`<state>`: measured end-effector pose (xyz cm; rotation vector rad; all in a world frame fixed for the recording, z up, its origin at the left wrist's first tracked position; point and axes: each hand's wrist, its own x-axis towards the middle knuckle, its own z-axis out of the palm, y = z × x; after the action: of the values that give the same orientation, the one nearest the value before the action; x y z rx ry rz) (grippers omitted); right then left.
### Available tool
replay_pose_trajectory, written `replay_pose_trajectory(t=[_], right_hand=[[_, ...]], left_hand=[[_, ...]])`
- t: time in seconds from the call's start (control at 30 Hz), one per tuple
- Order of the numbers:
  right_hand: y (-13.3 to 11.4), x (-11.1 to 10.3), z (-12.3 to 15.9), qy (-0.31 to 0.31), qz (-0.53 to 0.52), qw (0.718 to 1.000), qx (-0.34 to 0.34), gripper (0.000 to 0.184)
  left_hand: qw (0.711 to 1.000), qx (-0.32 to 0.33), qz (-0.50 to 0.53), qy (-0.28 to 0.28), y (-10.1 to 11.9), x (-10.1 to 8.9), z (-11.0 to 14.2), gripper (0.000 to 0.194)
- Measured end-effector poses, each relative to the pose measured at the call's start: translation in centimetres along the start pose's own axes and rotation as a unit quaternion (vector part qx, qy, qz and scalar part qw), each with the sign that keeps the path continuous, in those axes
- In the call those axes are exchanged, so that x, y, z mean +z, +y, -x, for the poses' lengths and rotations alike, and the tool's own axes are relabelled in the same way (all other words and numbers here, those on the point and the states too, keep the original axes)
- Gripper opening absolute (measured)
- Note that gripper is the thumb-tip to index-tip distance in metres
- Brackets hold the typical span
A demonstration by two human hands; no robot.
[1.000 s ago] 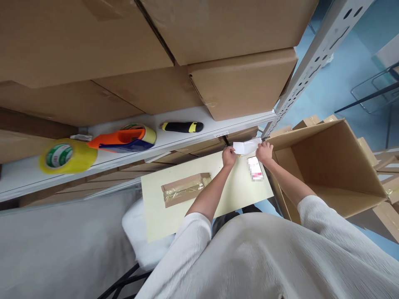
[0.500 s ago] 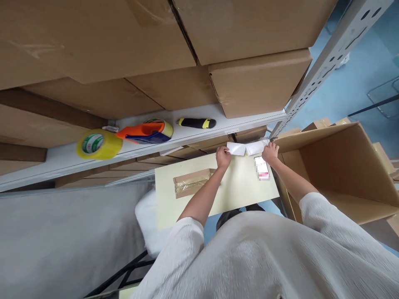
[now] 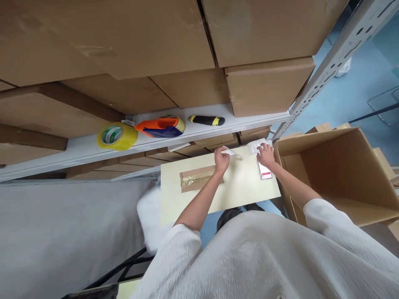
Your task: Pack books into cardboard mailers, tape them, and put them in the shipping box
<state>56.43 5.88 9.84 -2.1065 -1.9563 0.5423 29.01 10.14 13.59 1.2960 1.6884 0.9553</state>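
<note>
My left hand (image 3: 221, 160) is closed, pinching a white paper label (image 3: 230, 152) whose edge curls off to the right above the table. My right hand (image 3: 267, 156) lies with fingers spread over white sheets (image 3: 254, 146) at the table's far right corner. Just below that hand is a phone (image 3: 264, 172) with a lit screen, partly covered by it. A small taped cardboard box (image 3: 195, 179) rests left of centre on the pale yellow table (image 3: 240, 189), partly behind my left forearm.
On the shelf (image 3: 187, 135) beyond the table are a yellow tape roll (image 3: 118, 136), an orange and blue tape dispenser (image 3: 162, 126) and a utility knife (image 3: 207, 120). Cardboard boxes (image 3: 269, 85) fill the shelf. A large open carton (image 3: 339, 166) stands to the right.
The white paper stretched between both hands has come apart: one label stays in my left hand, the rest lies under my right. My right hand has moved slightly left and opened. The view has shifted.
</note>
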Motion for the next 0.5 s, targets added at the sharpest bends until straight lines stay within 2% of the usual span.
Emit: replay_pose_trajectory(t=[0.13, 0.3, 0.37, 0.5], right_hand=[[-4.8, 1.2, 1.5, -0.030, -0.060, 0.996, -0.066, 0.043], [-11.4, 3.1, 2.9, -0.022, -0.133, 0.989, -0.062, 0.049], [-13.7, 3.5, 3.2, -0.008, -0.160, 0.985, -0.064, 0.041], [-17.5, 3.2, 3.7, 0.015, -0.228, 0.969, -0.088, 0.011]], left_hand=[[0.999, -0.024, 0.023, 0.009, 0.4, -2.1, 1.0, 0.036], [0.997, -0.035, 0.055, 0.033, -0.2, -5.6, 2.5, 0.041], [0.997, -0.040, 0.059, 0.028, -0.7, -7.3, 3.2, 0.043], [0.995, -0.053, 0.078, 0.030, -1.7, -11.4, 4.2, 0.043]])
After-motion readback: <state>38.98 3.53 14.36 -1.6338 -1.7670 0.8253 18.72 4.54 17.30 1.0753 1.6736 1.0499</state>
